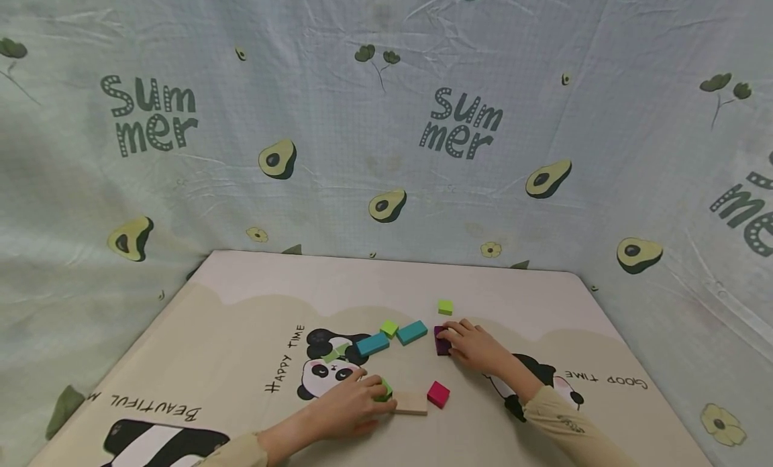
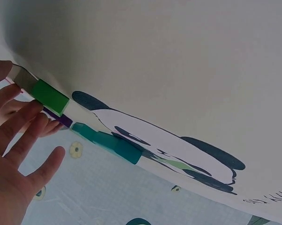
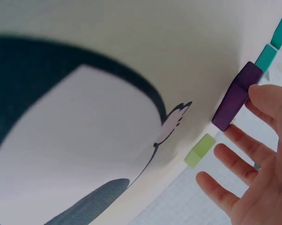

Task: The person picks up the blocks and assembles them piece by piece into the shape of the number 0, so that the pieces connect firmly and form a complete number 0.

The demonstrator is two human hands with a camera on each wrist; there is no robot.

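In the head view, my left hand lies over the left end of a plain wooden plank. A green block shows between its fingers. From the left wrist, the thumb and index finger are on either side of the plank, and the middle fingertip is at the edge of the green block. I cannot tell whether that hand grips either piece. My right hand pinches a dark purple block; the thumb presses its side in the right wrist view, other fingers spread.
Two teal blocks lie end to end left of the purple block, with a lime block beside them. Another lime block sits farther back. A magenta block is right of the plank. A patterned curtain hangs behind the panda-print table.
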